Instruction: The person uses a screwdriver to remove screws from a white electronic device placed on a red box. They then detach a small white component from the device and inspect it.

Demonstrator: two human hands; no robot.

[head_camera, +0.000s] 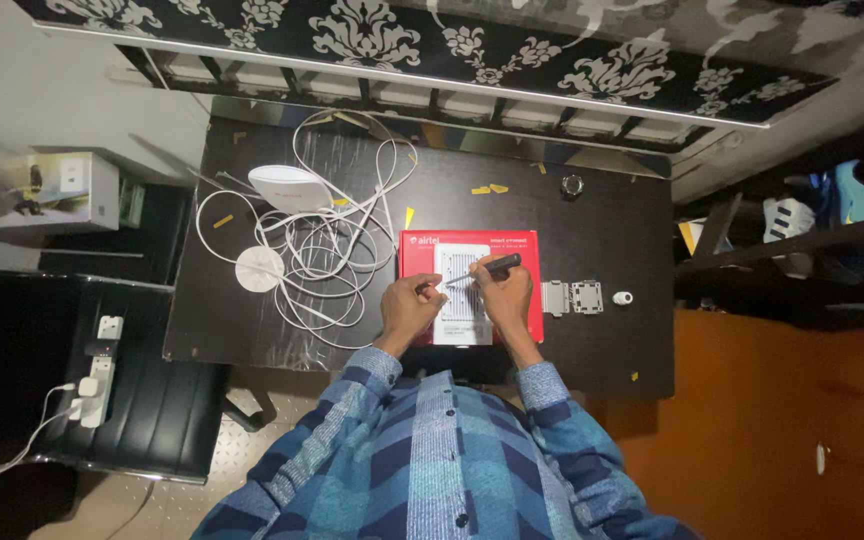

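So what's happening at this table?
A person in a blue plaid shirt works on a white device lying on a red box on a dark table. The right hand holds a screwdriver with its tip at the device; the left hand steadies it. White cables lie tangled to the left.

Single head view, high above, facing straight down at dark table.

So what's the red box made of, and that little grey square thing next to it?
The red box looks like printed cardboard: flat faces, sharp edges, slight sheen. The grey bracket looks like bare metal, dull silver with punched holes, though grey plastic is possible. The right hand holds a screwdriver, seemingly with a black plastic handle.
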